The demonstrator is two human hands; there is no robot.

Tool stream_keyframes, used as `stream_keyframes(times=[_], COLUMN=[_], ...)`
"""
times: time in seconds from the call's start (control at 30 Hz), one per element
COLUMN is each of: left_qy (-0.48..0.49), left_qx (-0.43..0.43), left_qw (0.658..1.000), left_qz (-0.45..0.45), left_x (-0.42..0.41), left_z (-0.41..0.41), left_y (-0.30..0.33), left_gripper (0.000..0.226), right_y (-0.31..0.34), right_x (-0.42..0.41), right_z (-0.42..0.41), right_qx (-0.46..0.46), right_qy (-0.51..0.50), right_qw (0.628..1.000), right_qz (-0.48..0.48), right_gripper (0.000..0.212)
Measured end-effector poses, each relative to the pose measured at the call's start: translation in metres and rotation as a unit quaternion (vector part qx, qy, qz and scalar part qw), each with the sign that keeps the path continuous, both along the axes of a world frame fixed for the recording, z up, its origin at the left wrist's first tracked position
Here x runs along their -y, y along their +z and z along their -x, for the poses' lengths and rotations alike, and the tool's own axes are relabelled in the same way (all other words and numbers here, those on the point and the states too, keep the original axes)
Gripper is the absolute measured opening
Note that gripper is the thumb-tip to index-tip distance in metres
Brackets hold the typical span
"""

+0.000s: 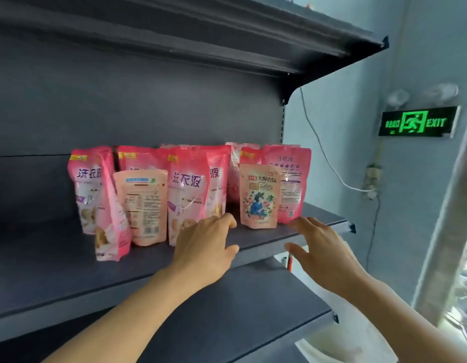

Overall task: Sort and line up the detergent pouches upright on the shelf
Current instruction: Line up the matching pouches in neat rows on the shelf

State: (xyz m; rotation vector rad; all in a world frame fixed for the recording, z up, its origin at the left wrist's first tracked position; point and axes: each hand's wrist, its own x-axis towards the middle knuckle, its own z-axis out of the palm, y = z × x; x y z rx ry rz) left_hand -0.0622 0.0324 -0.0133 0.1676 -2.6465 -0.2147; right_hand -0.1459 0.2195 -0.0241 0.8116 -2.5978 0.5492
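From the head camera I look at a dark shelf (70, 258) carrying a cluster of pink detergent pouches, and I take the small flowered pouch (259, 196) near the shelf's right end as my landmark. It stands upright with its printed front facing me. Just behind and to the right of it stands a taller pink pouch (292, 179) turned back-side out. To the left of the landmark, past a gap, a big pink pouch (186, 192) stands facing front. Further left is a small pale pouch (143, 205) showing its back label. Beyond that a tall pink pouch (110, 205) leans, tilted edge-on. More pouches sit behind in a second row, partly hidden.

My left hand (206, 244) hovers just left of and below the landmark, fingers loosely spread and holding nothing; its fingertips are close to the big pink pouch, though I cannot tell if they touch. My right hand (318, 247) hangs just right of and below the landmark, over the shelf's front edge, fingers spread and empty.

I judge the sorting is midway: sizes are mixed and faces disagree. The next move likely calls for taking hold of one pouch and grouping it with its kind.
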Motion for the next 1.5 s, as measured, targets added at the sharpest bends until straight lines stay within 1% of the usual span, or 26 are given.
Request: stream_keyframes(times=[0.17,0.27,0.4,0.53,0.67,0.73,0.87,1.03,1.13,1.23,1.3,1.4,1.43,1.5], left_qy=[-0.022,-0.029,-0.035,-0.044,-0.038,-0.038,-0.03,0.008,0.036,0.069,0.091,0.12,0.129,0.143], left_qx=[-0.021,-0.048,-0.081,-0.111,-0.13,-0.137,-0.145,-0.143,-0.142,-0.119,-0.113,-0.107,-0.102,-0.093], left_qw=[0.999,0.998,0.996,0.992,0.99,0.989,0.988,0.99,0.989,0.99,0.989,0.987,0.986,0.985], left_qz=[0.018,0.02,0.028,0.035,0.043,0.045,0.053,0.012,-0.025,-0.032,-0.028,-0.02,-0.016,-0.009], left_x=[-0.02,-0.021,-0.02,-0.018,-0.02,-0.024,-0.032,-0.047,-0.058,-0.071,-0.078,-0.085,-0.087,-0.089], left_z=[0.053,0.083,0.126,0.168,0.199,0.213,0.244,0.286,0.307,0.321,0.326,0.331,0.332,0.332], left_y=[0.016,0.023,0.041,0.059,0.078,0.088,0.099,0.111,0.118,0.121,0.122,0.121,0.121,0.12], left_gripper=[0.036,0.033,0.042,0.045,0.051,0.05,0.039,0.038,0.036,0.036,0.037,0.031,0.028,0.025], right_y=[0.007,0.011,0.028,0.041,0.053,0.062,0.077,0.083,0.085,0.084,0.081,0.074,0.072,0.069], right_x=[-0.017,-0.02,-0.02,-0.024,-0.026,-0.026,-0.023,-0.013,-0.003,0.013,0.025,0.043,0.048,0.054], right_z=[0.047,0.078,0.124,0.164,0.204,0.226,0.279,0.359,0.404,0.438,0.454,0.474,0.478,0.479], right_qx=[-0.011,-0.024,-0.04,-0.07,-0.086,-0.089,-0.083,-0.045,0.011,0.084,0.148,0.219,0.235,0.255], right_qy=[-0.008,-0.019,-0.029,-0.024,-0.013,-0.006,0.019,0.061,0.094,0.141,0.163,0.182,0.194,0.208], right_qw=[1.0,0.999,0.996,0.99,0.986,0.984,0.977,0.982,0.981,0.968,0.951,0.915,0.9,0.878], right_qz=[0.02,0.039,0.078,0.124,0.139,0.156,0.197,0.175,0.169,0.191,0.216,0.287,0.311,0.347], right_gripper=[0.037,0.04,0.042,0.042,0.044,0.046,0.048,0.056,0.066,0.07,0.061,0.03,0.023,0.017])
